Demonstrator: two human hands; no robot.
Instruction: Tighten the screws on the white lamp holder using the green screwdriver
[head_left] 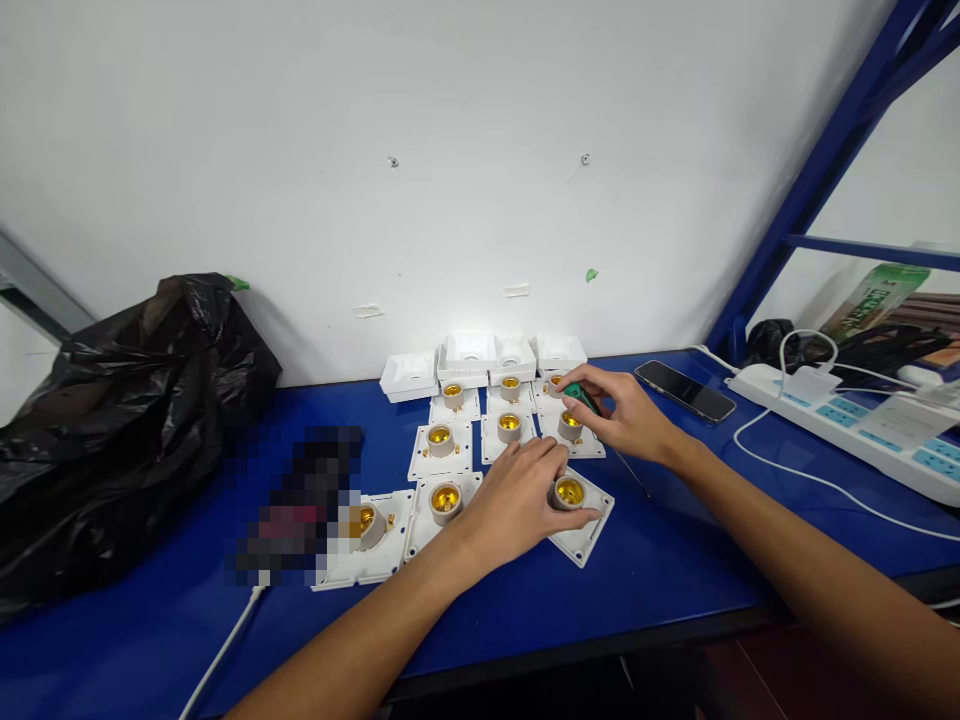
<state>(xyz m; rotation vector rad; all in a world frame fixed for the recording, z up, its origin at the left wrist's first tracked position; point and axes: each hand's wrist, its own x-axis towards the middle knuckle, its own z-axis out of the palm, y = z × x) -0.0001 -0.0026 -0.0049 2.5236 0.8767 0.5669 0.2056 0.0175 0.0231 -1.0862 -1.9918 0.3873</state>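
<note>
Desk: blue desk (660, 570) under a white wall, sockets laid in rows.
Left grip: left hand (517, 500) clasps the tilted socket (574, 510) at the row's near end, thumb along its plate.
Right grip: right hand (626, 415) just beyond, clenched on a green screwdriver (581, 395), shaft running back under the wrist.
Beyond both: white covers (469, 355) by the wall.
Right of the right grip: phone (684, 390), power strip (847, 425).
Far left: black bag (120, 430).

White lamp socket (577, 510) tilted; green screwdriver (581, 397) beside.
</note>
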